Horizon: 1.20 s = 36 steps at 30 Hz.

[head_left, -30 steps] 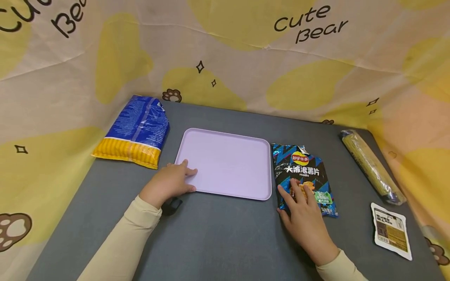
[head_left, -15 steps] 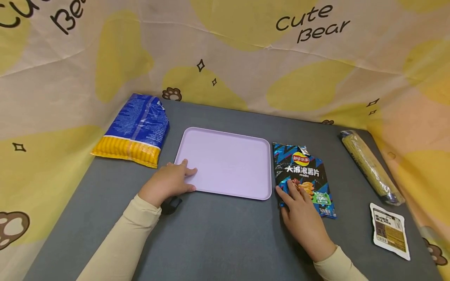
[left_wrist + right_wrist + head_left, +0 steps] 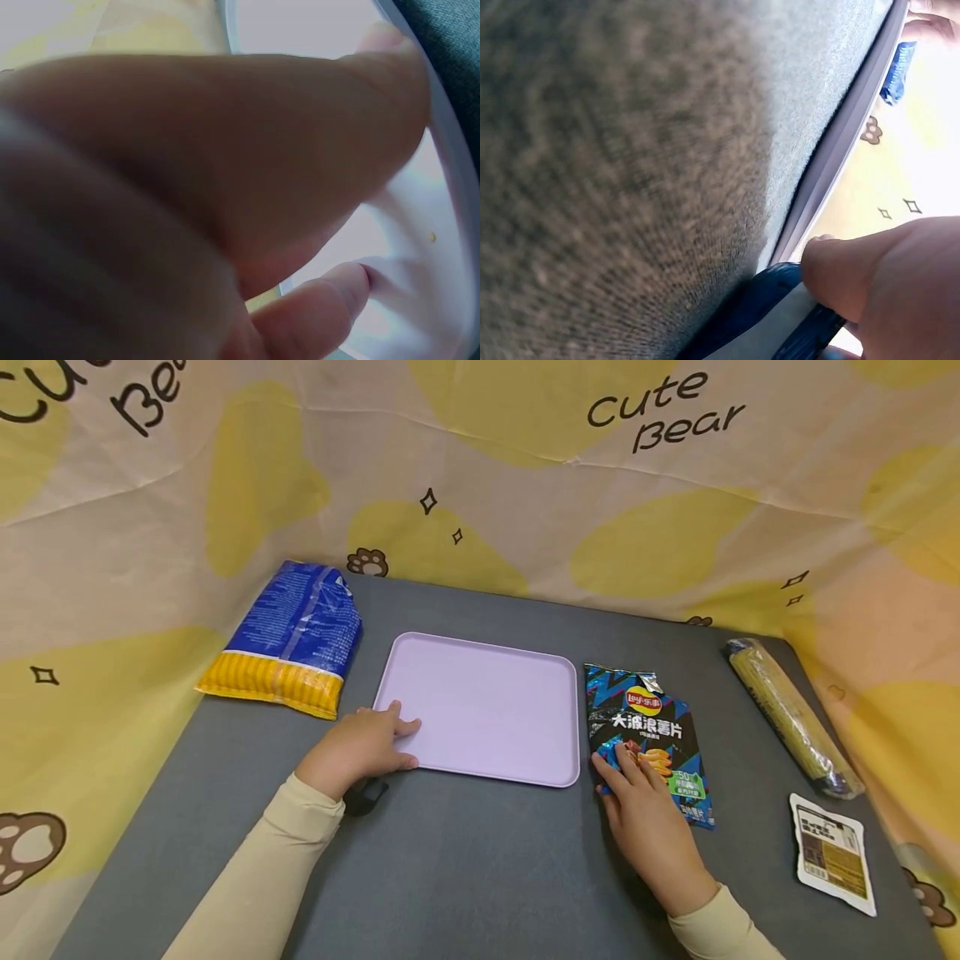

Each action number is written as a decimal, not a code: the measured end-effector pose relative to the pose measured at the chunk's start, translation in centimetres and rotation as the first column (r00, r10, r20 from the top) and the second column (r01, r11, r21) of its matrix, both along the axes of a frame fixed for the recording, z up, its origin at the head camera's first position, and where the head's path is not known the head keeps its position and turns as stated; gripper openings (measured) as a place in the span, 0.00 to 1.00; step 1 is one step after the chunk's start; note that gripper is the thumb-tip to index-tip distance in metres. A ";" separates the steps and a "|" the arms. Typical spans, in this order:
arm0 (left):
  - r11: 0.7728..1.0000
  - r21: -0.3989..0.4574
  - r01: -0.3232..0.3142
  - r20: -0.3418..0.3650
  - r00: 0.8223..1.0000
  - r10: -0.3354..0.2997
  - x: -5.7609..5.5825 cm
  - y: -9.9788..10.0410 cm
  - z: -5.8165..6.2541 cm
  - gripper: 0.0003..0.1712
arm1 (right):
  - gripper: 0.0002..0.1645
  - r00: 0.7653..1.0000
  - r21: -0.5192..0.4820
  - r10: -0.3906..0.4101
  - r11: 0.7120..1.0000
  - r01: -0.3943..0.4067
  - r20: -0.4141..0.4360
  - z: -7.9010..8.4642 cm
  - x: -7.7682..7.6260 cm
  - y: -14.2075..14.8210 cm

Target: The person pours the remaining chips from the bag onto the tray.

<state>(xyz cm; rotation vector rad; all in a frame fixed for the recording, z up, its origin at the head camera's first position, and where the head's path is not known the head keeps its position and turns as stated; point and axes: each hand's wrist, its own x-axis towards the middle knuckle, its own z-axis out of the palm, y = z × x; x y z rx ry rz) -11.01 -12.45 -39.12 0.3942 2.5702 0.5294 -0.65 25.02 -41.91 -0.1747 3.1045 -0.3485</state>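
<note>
A pale purple tray [image 3: 487, 710] lies flat on the grey table. My left hand [image 3: 362, 747] rests at its near left corner, fingers spread over the rim and thumb at the front edge; the left wrist view shows a fingertip touching the tray's inside. To the tray's right is a black and blue bag of potato chips [image 3: 641, 722]. My right hand [image 3: 652, 831] grips the bag's near left part, fingertips on top and thumb at the left edge. In the right wrist view the thumb [image 3: 840, 277] presses the bag's edge; the other fingers are mostly hidden.
A blue and yellow bag [image 3: 288, 639] lies at the back left of the table. On the right are a long clear-wrapped yellow pack [image 3: 795, 718] and a small white and brown pouch [image 3: 832, 853]. Printed cloth [image 3: 487, 468] hangs around the table's back and sides.
My right hand's fingers have drawn closer together on the chip bag. The bag has turned slightly, its top shifting a little right, away from the tray. My left hand and the tray stay put.
</note>
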 end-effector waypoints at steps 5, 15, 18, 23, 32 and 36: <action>1.000 -0.001 0.000 0.009 1.000 0.000 0.0 0.0 -0.1 0.37 | 0.32 1.000 0.004 -0.006 1.000 0.006 -0.019 -0.1 0.0 0.0; 1.000 -0.003 0.002 0.010 1.000 -0.002 0.0 0.0 0.1 0.36 | 0.31 0.999 0.059 -0.010 0.998 0.013 -0.049 -0.1 -0.4 -0.4; 1.000 -0.004 0.006 0.009 1.000 -0.006 0.0 0.0 0.1 0.36 | 0.30 0.999 0.059 -0.016 0.998 0.019 -0.045 0.1 -0.5 -0.4; 1.000 -0.007 0.007 0.004 1.000 -0.007 0.0 -0.1 0.1 0.36 | 0.29 0.998 0.036 -0.027 0.999 0.030 -0.065 0.7 -0.4 -0.2; 1.000 -0.011 0.007 0.003 1.000 -0.007 0.1 0.0 0.1 0.36 | 0.30 0.964 -0.108 -0.050 0.994 0.022 -0.260 1.4 0.2 0.8; 1.000 -0.013 0.004 0.004 1.000 -0.004 0.1 0.0 0.1 0.36 | 0.31 0.923 -0.185 -0.072 0.983 0.001 -0.377 1.2 0.7 1.3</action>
